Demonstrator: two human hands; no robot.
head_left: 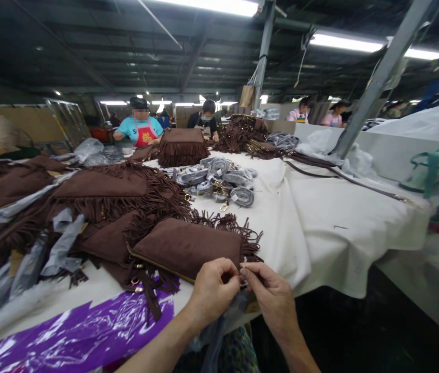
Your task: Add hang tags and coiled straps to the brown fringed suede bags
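Observation:
Both hands meet at the table's near edge, just in front of the right end of a brown fringed bag [192, 243]. My left hand [217, 287] is closed, thumb and fingers pinched together. My right hand [268, 290] pinches at a small pale piece [244, 265], close to the left fingertips. What the left fingers hold is hidden. Greyish plastic wrapping [219, 331] hangs below the hands. The bag lies flat, its gold zip edge facing the near left.
More brown fringed bags [102, 184] are piled at left, above purple plastic [83, 336]. Wrapped coiled straps [219, 178] lie mid-table on white cloth [320, 228]. A long strap [359, 184] lies at right. People [139, 124] sit across the table.

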